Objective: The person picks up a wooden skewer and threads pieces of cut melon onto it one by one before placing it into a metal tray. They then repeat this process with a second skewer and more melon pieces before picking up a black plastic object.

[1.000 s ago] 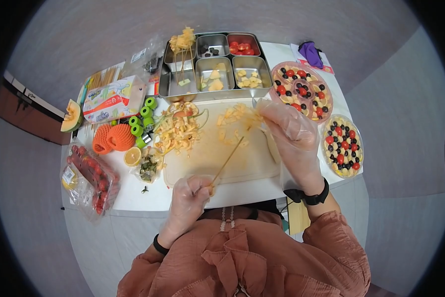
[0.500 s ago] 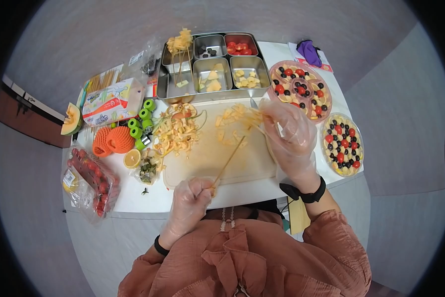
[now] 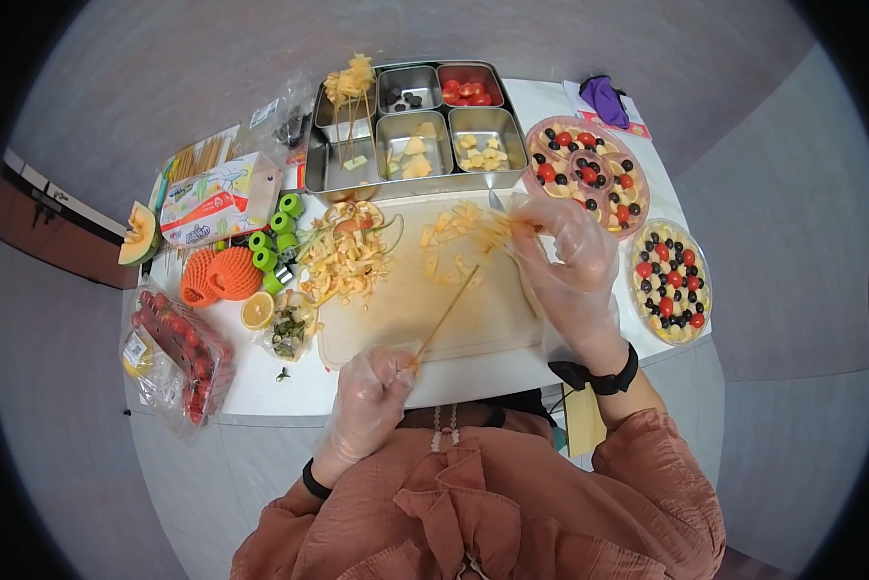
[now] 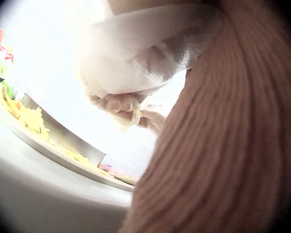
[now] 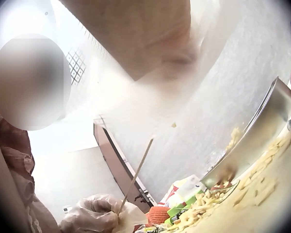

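My left hand [image 3: 371, 391], in a clear plastic glove, grips a thin wooden skewer [image 3: 446, 317] near its lower end. The skewer slants up over the cutting board [image 3: 405, 329], and its upper tip is bare. Farther up on the right, my gloved right hand [image 3: 570, 256] has thumb and finger brought together beside the skewer's tip. A small yellow fruit piece [image 5: 173, 125] shows at its fingertips in the right wrist view, where the glove is blurred. Yellow fruit strips [image 3: 449, 224] lie on the board just left of that hand.
A pile of fruit peelings [image 3: 347, 256] covers the board's left side. Behind it stands a steel tray [image 3: 396, 188] of fruit bins, with loaded skewers in one. Fruit platters [image 3: 671, 285] are at right; a tomato box [image 3: 188, 353] and orange netting [image 3: 231, 271] at left.
My right hand has drawn slightly up and away from the skewer's tip, and its fingers have turned into a rounder pinch. The left hand and skewer stay almost still.
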### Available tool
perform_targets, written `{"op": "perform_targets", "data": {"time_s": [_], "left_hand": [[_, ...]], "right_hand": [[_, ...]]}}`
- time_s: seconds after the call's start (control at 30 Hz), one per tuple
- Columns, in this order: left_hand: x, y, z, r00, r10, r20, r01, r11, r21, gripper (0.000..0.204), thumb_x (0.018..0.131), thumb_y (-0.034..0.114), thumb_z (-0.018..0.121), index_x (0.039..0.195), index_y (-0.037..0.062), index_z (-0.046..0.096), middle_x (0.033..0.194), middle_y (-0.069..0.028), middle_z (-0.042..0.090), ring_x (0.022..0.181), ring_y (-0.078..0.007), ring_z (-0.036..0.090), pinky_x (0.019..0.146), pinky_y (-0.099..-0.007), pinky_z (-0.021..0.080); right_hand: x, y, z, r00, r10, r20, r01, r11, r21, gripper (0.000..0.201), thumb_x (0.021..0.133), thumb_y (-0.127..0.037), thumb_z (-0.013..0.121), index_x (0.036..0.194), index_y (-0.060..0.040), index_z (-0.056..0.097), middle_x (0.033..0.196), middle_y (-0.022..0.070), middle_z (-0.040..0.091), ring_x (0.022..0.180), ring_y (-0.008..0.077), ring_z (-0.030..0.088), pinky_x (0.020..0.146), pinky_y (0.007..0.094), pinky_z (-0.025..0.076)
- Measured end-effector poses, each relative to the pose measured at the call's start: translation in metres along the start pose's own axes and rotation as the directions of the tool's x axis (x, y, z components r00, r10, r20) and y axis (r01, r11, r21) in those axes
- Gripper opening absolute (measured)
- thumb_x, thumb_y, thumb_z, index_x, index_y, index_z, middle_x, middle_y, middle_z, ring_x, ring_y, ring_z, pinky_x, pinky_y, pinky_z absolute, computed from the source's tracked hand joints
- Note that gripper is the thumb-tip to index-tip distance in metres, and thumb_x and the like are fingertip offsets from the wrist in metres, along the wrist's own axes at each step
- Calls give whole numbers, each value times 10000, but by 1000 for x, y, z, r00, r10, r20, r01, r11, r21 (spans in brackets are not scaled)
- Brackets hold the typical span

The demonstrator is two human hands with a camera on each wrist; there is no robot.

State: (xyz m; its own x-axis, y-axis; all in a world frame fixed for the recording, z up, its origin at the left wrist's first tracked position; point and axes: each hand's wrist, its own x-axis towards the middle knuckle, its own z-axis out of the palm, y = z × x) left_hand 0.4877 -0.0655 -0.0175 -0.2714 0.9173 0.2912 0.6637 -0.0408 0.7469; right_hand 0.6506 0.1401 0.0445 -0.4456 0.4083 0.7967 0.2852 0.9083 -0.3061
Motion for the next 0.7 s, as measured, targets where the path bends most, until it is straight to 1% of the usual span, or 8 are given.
{"op": "perform_targets", "data": {"time_s": [0.07,0.3,0.37,0.47,0.53,0.57,0.63,0.7], "left_hand": [[1,2,0,1000,2,-5,-2,1000,8,60,826,56,659,847,62,603,763,-106,614,712,-327,568,647,-401,449],[2,6,0,999,39,-30,-38,998,40,91,809,0,670,851,51,607,789,-116,602,703,-346,564,628,-422,446],[2,4,0,999,24,-37,-22,998,58,66,822,34,665,844,59,609,781,-123,614,707,-343,574,639,-415,454],[-1,-5,2,997,82,3,-82,996,-27,120,809,-43,641,897,36,623,837,-105,627,695,-300,593,609,-374,462],[-8,-8,3,958,-265,113,288,896,-339,123,834,-53,613,939,5,642,864,-97,655,699,-207,626,627,-304,492],[-9,-8,2,957,-266,116,290,895,-337,123,834,-53,613,939,5,642,864,-97,655,699,-207,626,627,-304,492],[-10,-7,0,918,-395,36,340,736,-585,113,858,-64,595,956,-37,646,871,-90,659,728,-138,625,658,-255,506],[-11,-14,-4,915,-402,35,340,723,-601,103,866,-70,587,948,-47,644,881,-90,654,734,-138,622,664,-253,508]], "right_hand": [[-3,-1,1,995,101,-7,-101,993,63,210,741,48,714,907,-37,618,868,92,662,760,297,646,682,367,520],[-8,-3,2,983,173,-61,-169,983,74,211,744,45,716,906,-34,608,852,98,662,732,302,645,660,364,515],[-7,-5,0,981,194,-31,-191,979,73,158,784,64,699,916,-2,641,880,93,683,749,201,664,691,291,521],[0,-4,-6,998,56,-11,-56,998,10,150,796,48,700,931,5,652,905,97,691,794,226,671,726,308,520],[0,0,-7,997,79,-26,-78,996,44,174,778,24,711,939,-19,661,890,90,687,789,263,666,719,338,524],[0,3,-9,994,102,-40,-99,992,76,199,760,0,722,947,-42,670,875,82,682,784,301,662,713,369,527],[3,10,-11,987,157,-19,-156,986,63,188,772,-10,709,953,-44,675,884,99,682,788,309,662,720,371,525],[4,22,-10,978,210,0,-210,976,50,178,784,-20,696,959,-46,680,894,115,683,792,318,662,727,374,523]]}}
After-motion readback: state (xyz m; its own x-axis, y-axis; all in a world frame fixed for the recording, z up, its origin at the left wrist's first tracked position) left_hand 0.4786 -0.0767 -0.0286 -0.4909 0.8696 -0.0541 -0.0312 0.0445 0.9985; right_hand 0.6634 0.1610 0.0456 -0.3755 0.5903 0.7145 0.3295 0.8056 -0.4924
